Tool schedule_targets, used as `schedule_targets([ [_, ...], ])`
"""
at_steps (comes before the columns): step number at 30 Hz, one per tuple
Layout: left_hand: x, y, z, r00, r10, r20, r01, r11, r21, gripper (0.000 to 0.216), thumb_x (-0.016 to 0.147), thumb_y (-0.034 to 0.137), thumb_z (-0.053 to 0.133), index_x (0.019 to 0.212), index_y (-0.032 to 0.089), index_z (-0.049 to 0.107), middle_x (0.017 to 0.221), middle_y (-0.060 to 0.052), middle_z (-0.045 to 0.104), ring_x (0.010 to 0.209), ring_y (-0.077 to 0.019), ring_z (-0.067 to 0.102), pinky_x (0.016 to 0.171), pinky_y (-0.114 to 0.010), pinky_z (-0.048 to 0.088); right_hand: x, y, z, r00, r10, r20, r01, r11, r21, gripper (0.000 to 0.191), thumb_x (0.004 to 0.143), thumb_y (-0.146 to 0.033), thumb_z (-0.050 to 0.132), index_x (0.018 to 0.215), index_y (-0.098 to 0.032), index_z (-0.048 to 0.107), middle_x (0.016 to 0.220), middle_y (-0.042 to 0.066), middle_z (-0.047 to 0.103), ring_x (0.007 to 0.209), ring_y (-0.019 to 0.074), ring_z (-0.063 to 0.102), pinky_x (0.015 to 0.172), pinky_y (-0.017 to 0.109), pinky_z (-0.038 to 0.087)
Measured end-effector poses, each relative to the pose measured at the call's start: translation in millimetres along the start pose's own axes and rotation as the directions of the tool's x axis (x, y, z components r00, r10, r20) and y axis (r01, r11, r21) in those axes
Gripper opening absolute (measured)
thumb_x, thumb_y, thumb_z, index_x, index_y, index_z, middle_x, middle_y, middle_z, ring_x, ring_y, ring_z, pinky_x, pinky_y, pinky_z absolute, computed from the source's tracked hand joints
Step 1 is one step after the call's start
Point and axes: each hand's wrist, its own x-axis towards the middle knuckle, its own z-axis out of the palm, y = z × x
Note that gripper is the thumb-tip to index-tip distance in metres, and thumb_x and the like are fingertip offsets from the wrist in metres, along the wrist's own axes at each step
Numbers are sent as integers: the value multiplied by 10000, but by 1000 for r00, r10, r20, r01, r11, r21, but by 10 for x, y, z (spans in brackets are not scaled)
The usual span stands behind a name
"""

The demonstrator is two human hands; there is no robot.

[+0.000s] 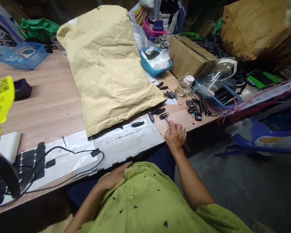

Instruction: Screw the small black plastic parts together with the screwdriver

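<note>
My right hand [176, 135] is closed at the table's near edge, gripping the metal shaft of a small screwdriver [165, 116] whose black and yellow handle points away from me. Several small black screwdriver pieces [155, 111] lie just beyond it, beside the mouth of a large tan paper sack [109, 64]. My left hand [115, 176] rests flat against my green shirt below the table edge, fingers stretched out and holding nothing.
A white sheet [126, 140] and black cable [63, 149] lie on the wooden table [50, 100]. Blue baskets [24, 55], a cardboard box [189, 56], a glass jar [185, 85] and key fobs [196, 111] crowd the back and right.
</note>
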Motion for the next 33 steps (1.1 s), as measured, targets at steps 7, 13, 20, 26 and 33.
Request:
schedule_targets([
  [7, 215, 695, -352, 901, 323, -290, -195, 899, 393, 396, 988, 459, 453, 1188, 246, 721, 1114, -78, 756, 1004, -254, 697, 867, -351, 553, 3, -21, 2, 1000, 1, -18, -1, 1000, -10, 361, 901, -189, 494, 1202, -213, 691, 1020, 123, 592, 881, 253, 450, 743, 360, 311],
  [13, 1176, 996, -519, 734, 327, -595, 69, 836, 545, 255, 917, 264, 599, 1142, 192, 694, 1106, -106, 650, 997, -263, 665, 776, -330, 537, 2, -51, -1, 1000, -7, -19, 7, 1000, -4, 343, 902, -181, 516, 1187, -216, 704, 1006, 107, 607, 860, 231, 458, 749, 345, 320],
  [20, 1069, 656, -424, 689, 351, -634, 10, 870, 492, 146, 871, 263, 688, 1013, 229, 696, 978, -43, 644, 937, -232, 645, 765, -316, 503, 42, 75, -82, 999, 14, 32, -20, 979, 205, 350, 909, -206, 518, 1194, -214, 722, 949, 94, 667, 841, 230, 556, 751, 342, 431],
  [26, 1065, 453, -357, 640, 379, -669, -95, 902, 420, 117, 843, 305, 746, 936, 234, 735, 874, -25, 650, 888, -213, 615, 808, -318, 491, -79, -214, -419, 980, -198, -7, 166, 803, 572, 354, 1000, -262, 433, 1245, -220, 684, 1059, 91, 704, 984, 207, 655, 866, 333, 536],
  [33, 1099, 513, -335, 649, 332, -685, -120, 933, 338, 75, 793, 256, 776, 862, 243, 750, 835, -9, 645, 859, -202, 600, 782, -313, 477, -285, -577, -505, 892, -448, 60, 304, 692, 655, 343, 1006, -207, 458, 1247, -259, 697, 925, 46, 699, 868, 157, 670, 777, 259, 543],
])
